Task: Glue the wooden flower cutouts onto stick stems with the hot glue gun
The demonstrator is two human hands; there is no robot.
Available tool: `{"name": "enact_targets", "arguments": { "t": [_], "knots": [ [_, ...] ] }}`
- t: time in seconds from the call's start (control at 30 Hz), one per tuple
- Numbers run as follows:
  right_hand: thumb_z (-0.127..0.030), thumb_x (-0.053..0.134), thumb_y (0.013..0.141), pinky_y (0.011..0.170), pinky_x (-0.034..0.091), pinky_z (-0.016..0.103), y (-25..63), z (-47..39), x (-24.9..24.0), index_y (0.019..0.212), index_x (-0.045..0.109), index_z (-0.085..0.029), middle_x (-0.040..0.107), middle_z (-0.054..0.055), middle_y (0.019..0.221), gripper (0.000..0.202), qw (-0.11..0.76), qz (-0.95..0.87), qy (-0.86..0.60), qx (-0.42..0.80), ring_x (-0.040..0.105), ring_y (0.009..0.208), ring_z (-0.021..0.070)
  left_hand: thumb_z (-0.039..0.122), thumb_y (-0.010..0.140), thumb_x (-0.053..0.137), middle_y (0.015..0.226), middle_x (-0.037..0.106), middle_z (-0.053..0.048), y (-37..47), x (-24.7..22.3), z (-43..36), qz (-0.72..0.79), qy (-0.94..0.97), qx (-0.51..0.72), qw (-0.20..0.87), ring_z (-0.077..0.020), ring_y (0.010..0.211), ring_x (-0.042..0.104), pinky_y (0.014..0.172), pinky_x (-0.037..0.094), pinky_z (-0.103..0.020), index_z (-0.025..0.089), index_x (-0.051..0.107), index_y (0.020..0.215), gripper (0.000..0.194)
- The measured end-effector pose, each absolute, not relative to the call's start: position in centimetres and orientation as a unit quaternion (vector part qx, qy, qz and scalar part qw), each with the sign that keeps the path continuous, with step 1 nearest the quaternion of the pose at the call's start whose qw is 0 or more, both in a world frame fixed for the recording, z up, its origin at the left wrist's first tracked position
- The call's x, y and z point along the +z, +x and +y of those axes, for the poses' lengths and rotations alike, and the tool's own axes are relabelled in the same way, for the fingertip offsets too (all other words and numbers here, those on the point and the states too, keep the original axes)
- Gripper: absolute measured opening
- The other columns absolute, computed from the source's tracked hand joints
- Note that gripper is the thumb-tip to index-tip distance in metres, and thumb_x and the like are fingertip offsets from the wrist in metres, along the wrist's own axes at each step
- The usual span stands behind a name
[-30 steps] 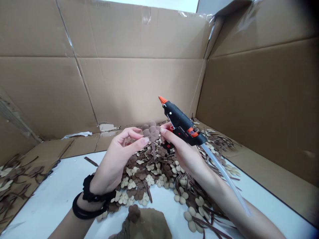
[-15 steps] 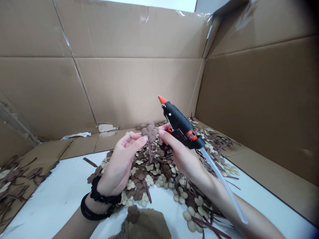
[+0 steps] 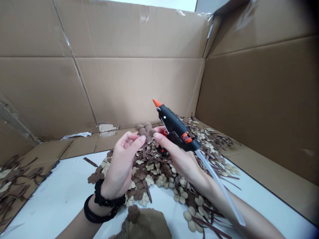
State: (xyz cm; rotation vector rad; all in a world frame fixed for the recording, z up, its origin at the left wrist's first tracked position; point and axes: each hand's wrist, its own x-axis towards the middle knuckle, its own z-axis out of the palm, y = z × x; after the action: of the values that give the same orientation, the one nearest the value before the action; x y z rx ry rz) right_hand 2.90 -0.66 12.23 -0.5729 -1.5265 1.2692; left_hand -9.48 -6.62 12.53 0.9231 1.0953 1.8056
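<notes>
Between the thumb and fingers of my left hand (image 3: 124, 156) is a brown fabric flower (image 3: 146, 132), held up above the pile, with a striped ribbon hanging below it. My right hand (image 3: 179, 154) carries a black and orange hot glue gun (image 3: 173, 124), its nozzle tilted up to the left and its handle mostly hidden behind the fingers. A long clear glue stick (image 3: 219, 186) sticks out of the gun's back over my forearm. The thumb and forefinger of that same hand pinch close at the flower's right edge; whether they touch it I cannot tell.
A heap of brown and cream fabric flowers (image 3: 149, 179) with ribbons covers the white board (image 3: 67, 189). More ribboned pieces (image 3: 12, 186) lie at the left. A cardboard piece (image 3: 152, 222) bearing a small brown flower (image 3: 134, 213) is in front. Tall cardboard walls (image 3: 139, 86) surround the work.
Both hands have shifted slightly left and a little down, with the flower and glue gun moving along. The flower has turned a little.
</notes>
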Motion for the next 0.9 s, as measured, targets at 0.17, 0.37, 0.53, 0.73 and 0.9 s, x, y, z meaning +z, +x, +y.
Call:
{"name": "enact_targets", "arguments": {
  "t": [0.17,0.37,0.53,0.73,0.9],
  "knots": [
    [-0.039,0.066,0.081,0.1,0.043,0.033,3.3,-0.9,12.1,0.097,0.065,-0.03,0.066,-0.003,0.106,0.018,0.51,-0.626,-0.203,0.554,0.059,0.107,0.018,0.031,0.071,0.073,0.078,0.058,0.002,-9.3,12.4,-6.6,0.453,0.381,0.721,0.36,-0.0115,0.079,0.055,0.073,0.044,-0.022,0.017,0.053,0.072,0.024],
    [-0.041,0.069,0.078,0.096,0.044,0.037,2.9,-0.3,11.7,0.095,0.066,-0.028,0.065,-0.002,0.099,0.022,0.521,-0.613,-0.225,0.549,0.059,0.097,0.0188,0.032,0.072,0.07,0.077,0.059,0.002,-9.3,13.0,-7.0,0.466,0.395,0.716,0.339,-0.0119,0.075,0.055,0.07,0.044,-0.022,0.02,0.055,0.081,0.022],
    [-0.043,0.068,0.078,0.088,0.045,0.035,2.7,0.1,11.4,0.091,0.065,-0.025,0.064,-0.001,0.093,0.022,0.52,-0.627,-0.227,0.534,0.059,0.088,0.0175,0.045,0.082,0.058,0.082,0.062,-0.003,-10.3,13.3,-7.0,0.467,0.462,0.664,0.358,-0.0158,0.078,0.057,0.071,0.046,-0.026,0.018,0.061,0.093,0.029],
    [-0.044,0.064,0.08,0.088,0.045,0.037,3.0,0.3,10.9,0.097,0.066,-0.026,0.063,0.001,0.097,0.025,0.484,-0.666,-0.236,0.517,0.059,0.092,0.0183,0.038,0.078,0.065,0.073,0.058,0.0,-11.3,13.4,-6.4,0.555,0.538,0.587,0.241,-0.0127,0.069,0.051,0.063,0.042,-0.022,0.017,0.061,0.076,0.021],
    [-0.045,0.062,0.082,0.089,0.045,0.038,3.2,0.2,10.9,0.1,0.065,-0.028,0.063,0.001,0.1,0.025,0.47,-0.683,-0.244,0.502,0.059,0.093,0.0184,0.038,0.08,0.062,0.072,0.057,0.001,-11.4,13.2,-6.3,0.549,0.554,0.582,0.231,-0.012,0.068,0.05,0.063,0.041,-0.022,0.017,0.061,0.074,0.021]
  ]
}}
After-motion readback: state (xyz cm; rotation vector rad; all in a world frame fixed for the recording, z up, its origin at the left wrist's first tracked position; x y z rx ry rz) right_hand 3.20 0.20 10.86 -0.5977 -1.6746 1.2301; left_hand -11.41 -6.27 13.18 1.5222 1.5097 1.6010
